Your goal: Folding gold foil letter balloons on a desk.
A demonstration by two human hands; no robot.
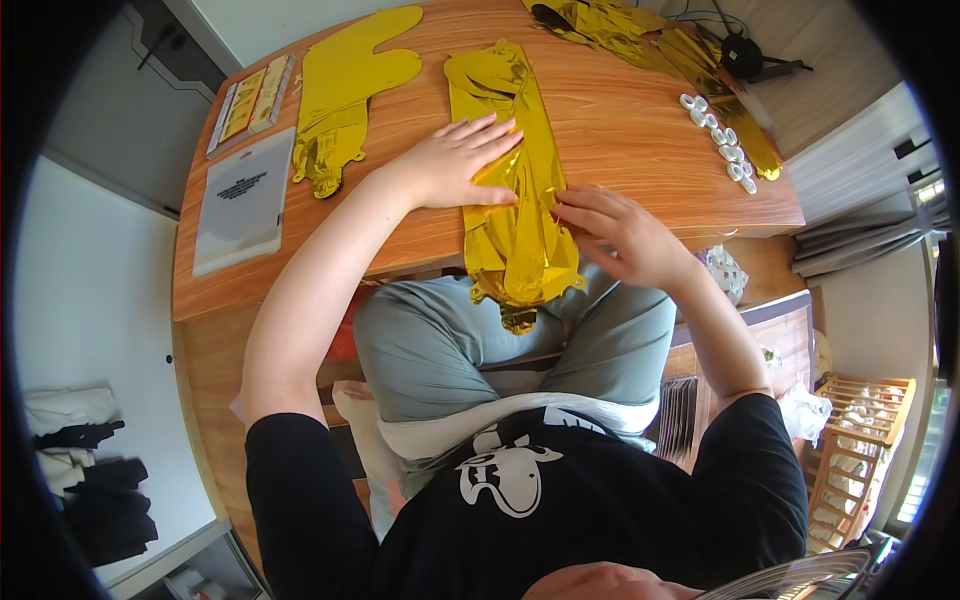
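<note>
A shiny gold foil balloon point(525, 255), flat and folded lengthwise into a long strip, lies on the wooden table point(620, 120). Its crinkled near end hangs over the table's edge above my lap. My left hand point(450, 165) rests flat across the upper middle of the foil, fingers stretched and a little apart. At the foil's right edge, my right hand point(625, 235) has its thumb and fingers closed on a small raised fold. Part of that grip is hidden behind the fingers.
Another flat gold foil balloon point(345, 80) lies at the far left, beside a frosted plastic bag point(240, 215) and a flat box point(252, 105). More crumpled gold foil point(610, 30) covers the far right. Small white rolls point(730, 150) line the right side, near a black device point(742, 57) with cables.
</note>
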